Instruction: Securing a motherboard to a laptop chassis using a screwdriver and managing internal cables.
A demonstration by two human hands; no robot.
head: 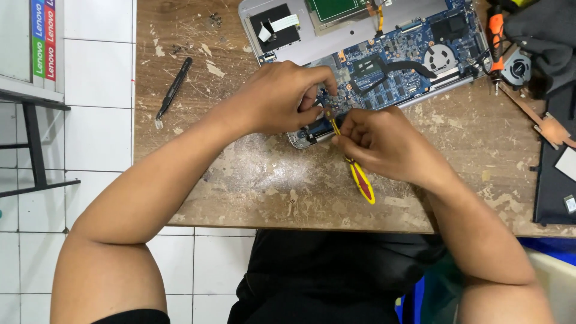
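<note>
An opened laptop [312,45] lies on a worn wooden table [264,180], its blue circuit board [408,54] exposed. My left hand [282,99] rests on the near corner of the board, fingers curled and pinching at a small part there. My right hand [384,141] grips a yellow and red screwdriver [362,183], whose thin tip points up at the same corner by my left fingers. What sits under the left fingertips is hidden.
Black tweezers [174,90] lie at the table's left. An orange-handled tool [495,36], a loose round fan [517,67] and dark cloth sit at the far right. A black panel [555,180] covers the right edge. White tiled floor lies left of the table.
</note>
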